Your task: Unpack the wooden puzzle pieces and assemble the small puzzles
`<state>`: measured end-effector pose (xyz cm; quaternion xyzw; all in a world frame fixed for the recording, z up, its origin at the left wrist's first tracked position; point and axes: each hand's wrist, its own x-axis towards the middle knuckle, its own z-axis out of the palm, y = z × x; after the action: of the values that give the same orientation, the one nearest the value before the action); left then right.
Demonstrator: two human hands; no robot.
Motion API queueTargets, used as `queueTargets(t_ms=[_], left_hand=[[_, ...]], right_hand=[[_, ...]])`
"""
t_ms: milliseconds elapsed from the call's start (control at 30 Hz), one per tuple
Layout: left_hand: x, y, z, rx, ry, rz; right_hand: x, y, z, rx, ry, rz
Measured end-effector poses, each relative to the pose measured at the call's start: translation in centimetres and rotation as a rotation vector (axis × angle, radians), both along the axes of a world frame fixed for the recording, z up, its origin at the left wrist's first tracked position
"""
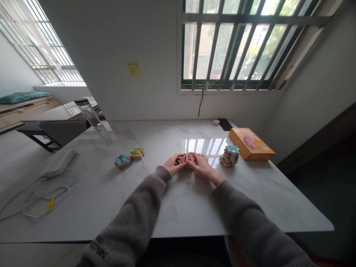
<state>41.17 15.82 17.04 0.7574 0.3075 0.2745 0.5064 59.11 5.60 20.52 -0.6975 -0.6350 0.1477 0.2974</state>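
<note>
A small red and white stack of puzzle pieces (184, 159) lies on the white marble table (178, 207), between both my hands. My left hand (172, 165) curls against its left side and my right hand (202, 166) presses its right side, fingers closed round it. A taller stack of colourful puzzle pieces (229, 156) stands just right of my right hand. Two smaller stacks sit to the left: a blue one (122, 161) and a yellow-green one (137, 153).
An orange puzzle box (251, 144) lies at the right rear. A clear water bottle (93, 118) stands at the back left, a white power strip (58, 162) with coiled cable at the left. A black phone (224, 124) rests near the wall.
</note>
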Motion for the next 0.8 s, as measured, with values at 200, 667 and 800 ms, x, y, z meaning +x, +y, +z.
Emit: queueTargets(t_ms=[200, 667, 800], left_hand=[[-0.9, 0.4, -0.9, 0.001, -0.068, -0.090], [-1.3, -2.5, 0.3, 0.547, 0.326, -0.029], [-1.2, -3.0, 0.3, 0.598, 0.335, -0.035]], right_hand=[[0.2, -0.5, 0.0, 0.140, 0.231, 0.194], [-1.3, -1.8, -0.3, 0.116, 0.338, 0.354], [-2.1, -1.2, -0.8, 0.104, 0.419, 0.210]])
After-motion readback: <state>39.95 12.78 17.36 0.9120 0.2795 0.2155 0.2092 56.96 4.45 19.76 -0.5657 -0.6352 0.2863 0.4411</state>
